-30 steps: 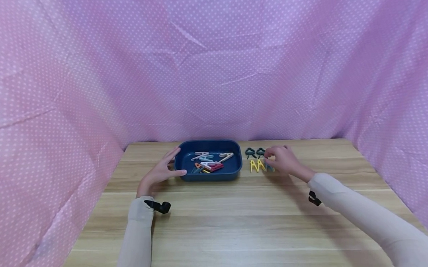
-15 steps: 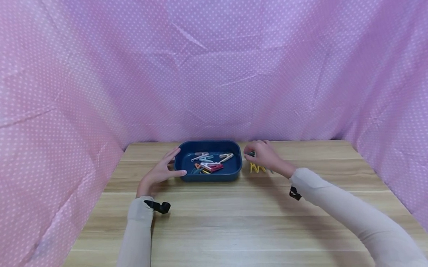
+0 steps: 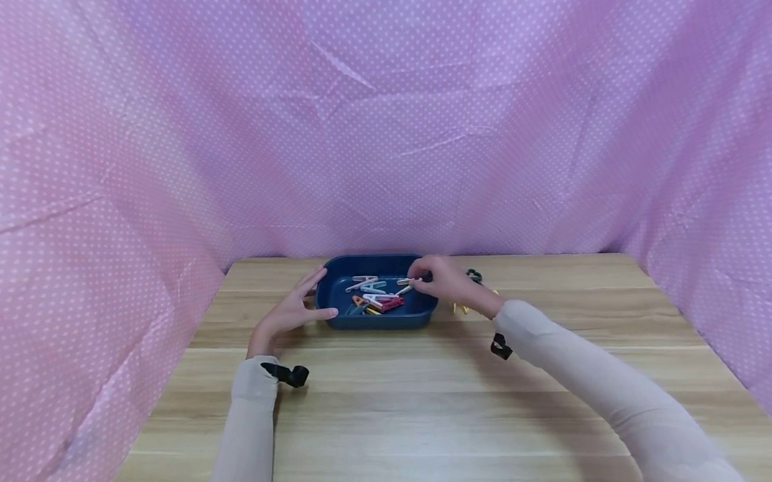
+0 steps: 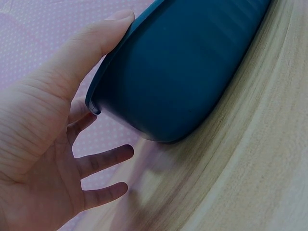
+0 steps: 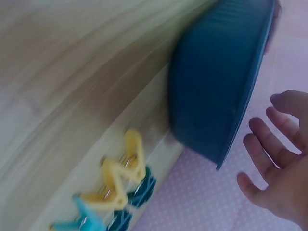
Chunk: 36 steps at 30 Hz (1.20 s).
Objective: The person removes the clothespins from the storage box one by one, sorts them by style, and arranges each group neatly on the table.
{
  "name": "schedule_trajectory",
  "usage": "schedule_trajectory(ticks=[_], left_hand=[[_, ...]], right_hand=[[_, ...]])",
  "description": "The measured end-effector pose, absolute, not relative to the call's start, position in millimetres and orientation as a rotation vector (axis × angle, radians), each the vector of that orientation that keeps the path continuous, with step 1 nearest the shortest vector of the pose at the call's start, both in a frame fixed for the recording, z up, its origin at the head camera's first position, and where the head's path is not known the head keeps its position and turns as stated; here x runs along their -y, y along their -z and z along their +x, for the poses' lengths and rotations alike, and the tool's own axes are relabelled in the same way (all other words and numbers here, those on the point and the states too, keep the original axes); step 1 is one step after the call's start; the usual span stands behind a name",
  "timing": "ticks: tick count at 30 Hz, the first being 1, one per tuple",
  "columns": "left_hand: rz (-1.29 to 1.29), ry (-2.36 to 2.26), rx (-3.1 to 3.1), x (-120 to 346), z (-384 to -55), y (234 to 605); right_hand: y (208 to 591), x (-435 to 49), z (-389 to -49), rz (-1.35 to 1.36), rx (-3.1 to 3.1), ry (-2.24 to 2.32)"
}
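A dark blue plastic basin (image 3: 379, 322) holds several clothespins, among them a white one (image 3: 377, 297), a red one (image 3: 392, 303) and a cream one (image 3: 404, 285). My left hand (image 3: 292, 308) spans the basin's left end with spread fingers. Its thumb rests on the rim in the left wrist view, the other fingers extended. Over the basin's right rim, my right hand (image 3: 449, 280) reaches close to the cream clothespin. Its fingers are loosely bent with nothing between them in the right wrist view. Yellow clothespins (image 5: 113, 178), a light blue clothespin (image 5: 82, 219) and dark green clips (image 5: 144, 187) lie right of the basin.
The basin stands toward the far edge of a light wooden table (image 3: 393, 406). Pink dotted cloth (image 3: 381, 126) hangs behind and on both sides. A black wrist mount (image 3: 288, 375) sits at the left sleeve's cuff.
My right hand has moved left from the laid-out row of clips to above the basin's right side. My left hand and the basin have stayed in place.
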<state>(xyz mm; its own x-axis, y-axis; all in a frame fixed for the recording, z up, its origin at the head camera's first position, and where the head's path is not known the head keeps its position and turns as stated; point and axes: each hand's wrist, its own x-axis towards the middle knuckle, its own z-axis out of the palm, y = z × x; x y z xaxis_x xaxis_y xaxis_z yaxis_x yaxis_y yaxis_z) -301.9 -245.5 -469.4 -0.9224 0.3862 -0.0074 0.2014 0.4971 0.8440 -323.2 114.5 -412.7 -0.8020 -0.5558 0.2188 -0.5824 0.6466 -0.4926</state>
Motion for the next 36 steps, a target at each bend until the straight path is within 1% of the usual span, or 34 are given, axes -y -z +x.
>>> schedule_trajectory(ticks=[6,11,19,27,31,36], left_hand=[[0.506,-1.377,-2.555,245.9,-302.6,469.8],[0.498,-1.376,-2.548,245.4,-302.4,470.0],[0.505,-1.372,-2.556,246.8,-303.5,469.7],[0.511,-1.381,-2.550,247.2,-304.3,469.3],[0.518,-1.367,-2.563,247.5,-303.3,468.6],[0.520,-1.366,-2.561,247.0,-304.1,469.7]], right_hand=[[414.6,-93.6,-327.0,1.108,2.883,-1.059],[416.1,-76.0,-325.9,1.226,2.925,-0.942],[424.3,-57.7,-329.6,1.295,2.959,-0.984],[432.3,-47.1,-332.3,1.385,2.944,-0.905],[435.3,-43.4,-333.0,1.385,2.971,-0.887],[438.0,-40.5,-333.0,1.316,3.028,-0.889]])
